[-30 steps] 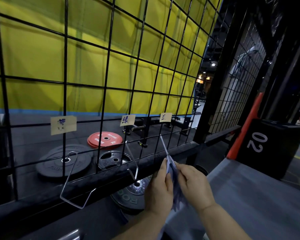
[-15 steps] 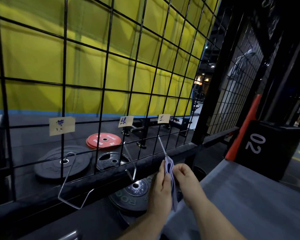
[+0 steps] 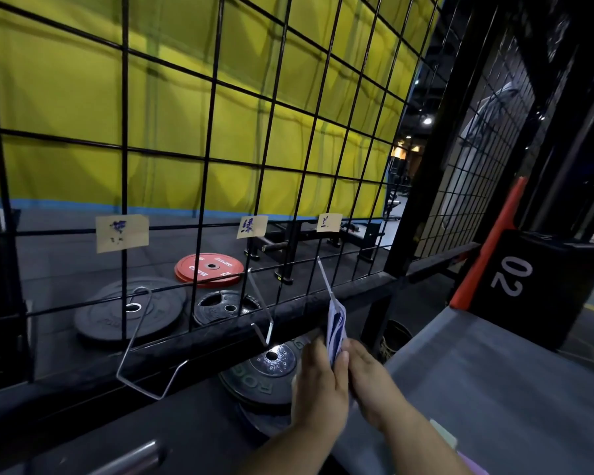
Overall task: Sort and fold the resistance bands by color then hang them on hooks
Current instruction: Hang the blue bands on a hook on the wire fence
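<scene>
A folded blue resistance band (image 3: 335, 329) stands upright between my two hands. My left hand (image 3: 318, 389) grips it from the left and my right hand (image 3: 374, 385) pinches it from the right. The band's top end touches the lower end of the right metal hook (image 3: 324, 277), which slopes down from the black wire grid (image 3: 206, 159). Two more wire hooks hang empty on the grid: a middle hook (image 3: 261, 313) and a large left hook (image 3: 141, 344). Paper labels sit above them: left label (image 3: 122, 233), middle label (image 3: 251, 226), right label (image 3: 329, 222).
Weight plates lie behind and below the grid: a red plate (image 3: 209, 269), black plates (image 3: 131, 311) and a stack (image 3: 264, 375) just left of my hands. A grey tabletop (image 3: 494, 389) spreads to the right. A black box marked 02 (image 3: 535, 286) stands beyond it.
Both hands have lifted the folded band up along the right hook, so its top now meets the hook's lower end. The view has shifted slightly.
</scene>
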